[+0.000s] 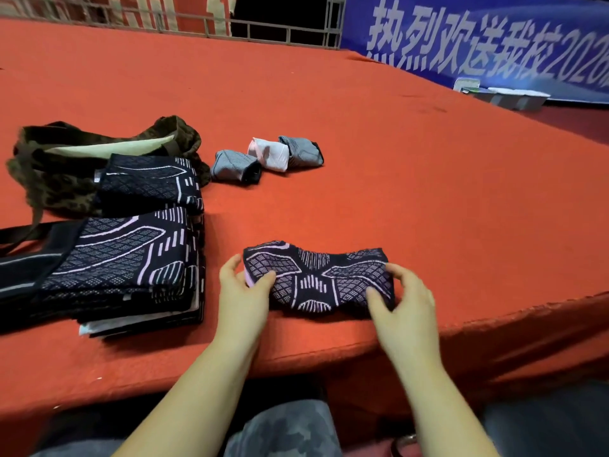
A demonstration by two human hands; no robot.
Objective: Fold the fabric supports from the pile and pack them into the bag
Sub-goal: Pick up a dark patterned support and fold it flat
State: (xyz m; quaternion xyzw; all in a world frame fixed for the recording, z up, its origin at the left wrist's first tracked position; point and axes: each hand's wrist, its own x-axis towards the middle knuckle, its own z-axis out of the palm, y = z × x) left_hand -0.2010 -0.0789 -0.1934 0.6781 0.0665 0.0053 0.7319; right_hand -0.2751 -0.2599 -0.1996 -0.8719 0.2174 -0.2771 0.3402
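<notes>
Hands pinch one dark patterned fabric support (318, 280) at the near worktop edge.
Left hand (245, 288) and right hand (403, 300) grip its ends; pile (125, 258) waits left, camouflage cloth bag (59, 159) looks unpacked.

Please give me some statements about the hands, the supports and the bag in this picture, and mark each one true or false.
1. Both hands hold one dark patterned support, the left hand at one end and the right hand at the other. True.
2. The camouflage bag lies at the right edge of the table. False: it lies far left.
3. The pile is left of the hands. True.
4. The three small rolled pieces are inside the bag. False: they lie on the red cloth.
</notes>
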